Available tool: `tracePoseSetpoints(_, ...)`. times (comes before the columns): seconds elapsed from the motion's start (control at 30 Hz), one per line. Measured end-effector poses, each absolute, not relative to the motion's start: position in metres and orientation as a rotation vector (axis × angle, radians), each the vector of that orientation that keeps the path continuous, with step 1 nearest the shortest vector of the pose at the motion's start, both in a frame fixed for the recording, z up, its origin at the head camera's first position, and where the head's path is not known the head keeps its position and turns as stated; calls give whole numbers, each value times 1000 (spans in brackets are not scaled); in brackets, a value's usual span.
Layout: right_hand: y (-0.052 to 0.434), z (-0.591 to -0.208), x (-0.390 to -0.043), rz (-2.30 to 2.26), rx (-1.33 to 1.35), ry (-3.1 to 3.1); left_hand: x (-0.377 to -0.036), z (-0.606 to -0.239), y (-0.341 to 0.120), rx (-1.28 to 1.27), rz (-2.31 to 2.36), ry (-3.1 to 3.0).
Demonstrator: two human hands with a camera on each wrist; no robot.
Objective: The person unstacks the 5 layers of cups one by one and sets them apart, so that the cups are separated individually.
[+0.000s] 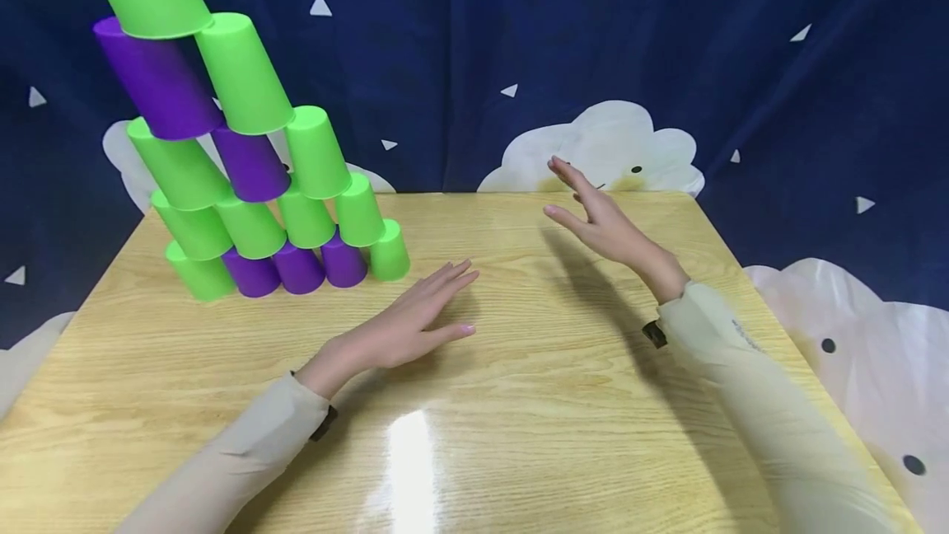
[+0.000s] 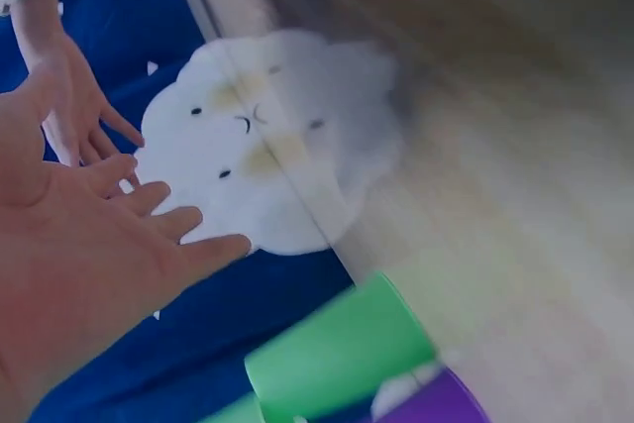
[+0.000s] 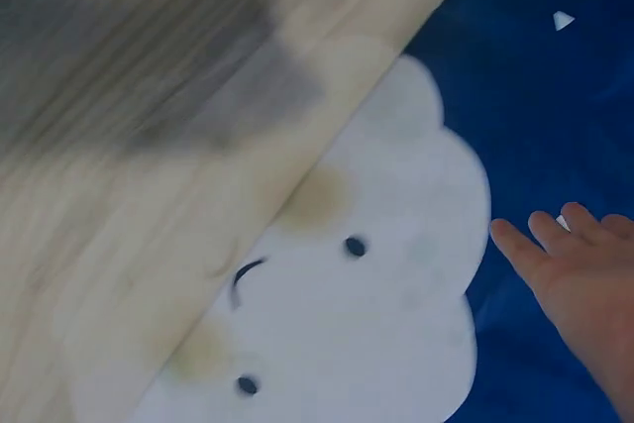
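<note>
Standing finished at the desk's [image 1: 519, 402] far left corner, the cup pyramid [image 1: 252, 188] looks complete — both grips, left hand [image 1: 415, 316] and right hand [image 1: 600, 221], are released, flat-fingered, holding nothing, well apart from it.

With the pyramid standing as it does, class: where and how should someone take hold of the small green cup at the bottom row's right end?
Probably by its side wall, from the right. The green end cup stands mouth down, its right side open to bare table; its left side meets a purple cup. The left hand is nearest.
</note>
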State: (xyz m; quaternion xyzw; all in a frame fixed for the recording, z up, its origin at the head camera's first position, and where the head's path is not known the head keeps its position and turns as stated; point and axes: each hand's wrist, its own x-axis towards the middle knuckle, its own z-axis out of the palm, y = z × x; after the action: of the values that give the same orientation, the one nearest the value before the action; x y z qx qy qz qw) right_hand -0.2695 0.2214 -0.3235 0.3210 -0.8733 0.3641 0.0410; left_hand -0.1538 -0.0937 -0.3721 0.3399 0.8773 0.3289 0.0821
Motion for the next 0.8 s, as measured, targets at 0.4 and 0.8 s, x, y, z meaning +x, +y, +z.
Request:
tracePoseSetpoints(0.4,133,-270,-248,1418,1196,-2527,-122,-375,-189,722,1293,2611)
tracePoseSetpoints(0.8,57,-218,-256,1450,1327,-2420,-97,-375,-283,432,1349,2696)
